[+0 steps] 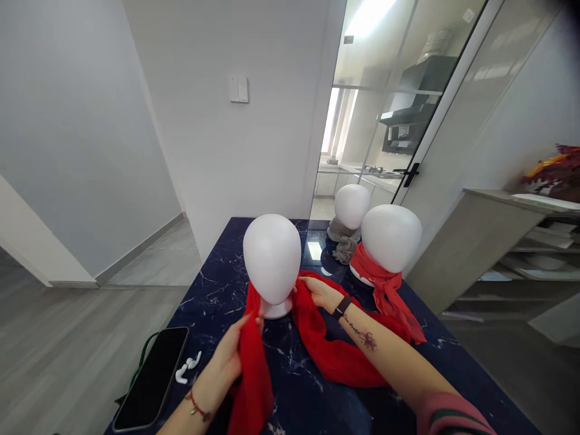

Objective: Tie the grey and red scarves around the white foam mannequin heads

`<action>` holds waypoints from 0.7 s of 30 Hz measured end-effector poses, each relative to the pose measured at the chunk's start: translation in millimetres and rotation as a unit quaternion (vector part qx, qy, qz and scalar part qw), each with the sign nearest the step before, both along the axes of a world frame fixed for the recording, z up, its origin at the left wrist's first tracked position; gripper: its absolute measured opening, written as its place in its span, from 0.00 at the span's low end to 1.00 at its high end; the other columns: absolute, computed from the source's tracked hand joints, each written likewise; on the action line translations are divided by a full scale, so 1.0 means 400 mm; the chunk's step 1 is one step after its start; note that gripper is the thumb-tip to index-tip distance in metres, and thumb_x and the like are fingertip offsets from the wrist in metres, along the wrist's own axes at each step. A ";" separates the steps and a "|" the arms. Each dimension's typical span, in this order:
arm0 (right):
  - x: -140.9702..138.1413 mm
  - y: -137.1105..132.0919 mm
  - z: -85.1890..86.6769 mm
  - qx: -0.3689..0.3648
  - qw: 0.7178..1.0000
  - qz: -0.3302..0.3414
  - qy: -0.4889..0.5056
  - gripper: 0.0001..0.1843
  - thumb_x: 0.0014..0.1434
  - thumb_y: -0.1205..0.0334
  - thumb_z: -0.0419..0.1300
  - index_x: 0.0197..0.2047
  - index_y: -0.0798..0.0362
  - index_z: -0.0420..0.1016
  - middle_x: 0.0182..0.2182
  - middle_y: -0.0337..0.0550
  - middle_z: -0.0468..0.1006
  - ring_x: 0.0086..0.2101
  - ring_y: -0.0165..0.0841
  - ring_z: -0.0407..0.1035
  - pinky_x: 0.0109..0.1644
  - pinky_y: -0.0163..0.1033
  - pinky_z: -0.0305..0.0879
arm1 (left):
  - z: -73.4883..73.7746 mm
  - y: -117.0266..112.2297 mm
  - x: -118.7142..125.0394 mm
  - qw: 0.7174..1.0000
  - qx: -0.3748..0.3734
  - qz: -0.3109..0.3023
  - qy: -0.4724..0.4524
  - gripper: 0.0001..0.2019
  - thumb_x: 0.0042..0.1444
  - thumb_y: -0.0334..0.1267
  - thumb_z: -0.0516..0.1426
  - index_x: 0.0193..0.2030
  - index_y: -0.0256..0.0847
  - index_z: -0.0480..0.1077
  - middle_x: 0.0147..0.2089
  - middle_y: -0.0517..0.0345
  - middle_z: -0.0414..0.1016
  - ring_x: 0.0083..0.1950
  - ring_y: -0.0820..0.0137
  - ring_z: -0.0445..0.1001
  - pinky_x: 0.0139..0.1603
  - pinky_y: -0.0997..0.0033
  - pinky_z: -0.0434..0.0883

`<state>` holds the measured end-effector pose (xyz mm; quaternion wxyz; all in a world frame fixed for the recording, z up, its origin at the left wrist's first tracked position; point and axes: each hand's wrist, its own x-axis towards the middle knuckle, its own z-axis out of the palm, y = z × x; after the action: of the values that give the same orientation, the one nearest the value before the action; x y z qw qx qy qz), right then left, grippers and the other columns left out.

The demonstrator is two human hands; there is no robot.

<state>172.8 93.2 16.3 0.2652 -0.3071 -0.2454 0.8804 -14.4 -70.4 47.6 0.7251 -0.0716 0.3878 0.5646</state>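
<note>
Head view, the only one: red scarf (pixel 333 362) is at the neck of the nearest head form (pixel 272 257), on the dark marbled bench (pixel 217 296). It shows both sides of the neck; the stretch behind is hidden, can't confirm it's continuous there. Left hand (pixel 232 347) grip is closed on the strand hanging down the near side. Right hand (pixel 321 293) grip is narrow, pinching fabric just beside the neck; the remainder loops across the bench, partly under the right forearm.

Progress, my read: partway. Scarf placed, ends not crossed or knotted; front of neck bare. Front closure is what's left on this one. Right-side head form (pixel 392 237) looks done: coral scarf (pixel 385 290) wrapped, gathered in front, tail down. Rear head form (pixel 352 205) has grey scarf (pixel 347 249) round its base, bunched in front; knot too small to tell.

Containers: open shelf unit (pixel 466 254) at right, flat stacks inside, maybe a bowl; details unclear. Phone (pixel 153 380) and earbuds (pixel 188 366) lie loose, bench left.
</note>
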 end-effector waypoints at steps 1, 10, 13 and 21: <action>-0.007 -0.005 -0.006 -0.007 1.000 -0.004 -0.001 0.16 0.64 0.74 0.40 0.30 0.57 0.64 0.19 0.37 0.69 0.18 0.24 0.66 0.27 0.28 0.69 | -0.025 -0.004 0.015 0.999 0.016 -0.032 0.004 0.05 0.56 0.27 0.55 0.37 0.27 0.72 0.29 0.48 0.79 0.27 0.68 0.78 0.31 0.72 0.77; -0.022 -0.022 -0.037 -0.019 1.000 -0.022 0.003 0.17 0.65 0.72 0.40 0.29 0.56 0.63 0.19 0.36 0.69 0.17 0.23 0.64 0.28 0.27 0.68 | -0.067 0.066 0.050 0.981 0.154 -0.112 -0.027 0.10 0.57 0.32 0.53 0.41 0.28 0.72 0.37 0.44 0.79 0.37 0.64 0.78 0.45 0.64 0.73; -0.012 -0.038 -0.031 -0.009 1.000 -0.004 0.006 0.17 0.67 0.67 0.41 0.30 0.56 0.65 0.20 0.37 0.70 0.19 0.25 0.66 0.30 0.30 0.69 | -0.084 0.093 0.075 0.978 0.154 -0.140 -0.028 0.09 0.55 0.28 0.53 0.40 0.29 0.72 0.34 0.47 0.78 0.34 0.67 0.77 0.42 0.68 0.73; 0.065 -0.115 0.044 0.173 0.979 0.053 -0.093 0.12 0.61 0.57 0.55 0.34 0.58 0.71 0.28 0.40 0.74 0.30 0.29 0.69 0.43 0.36 0.66 | -0.133 0.130 0.109 0.977 0.176 -0.118 -0.003 0.12 0.52 0.23 0.52 0.41 0.30 0.72 0.32 0.51 0.77 0.27 0.74 0.73 0.32 0.76 0.71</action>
<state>198.7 47.1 34.1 0.2430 -0.3238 -0.4337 0.8050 29.1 -18.6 -5.5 0.7890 0.1025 0.2859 0.5340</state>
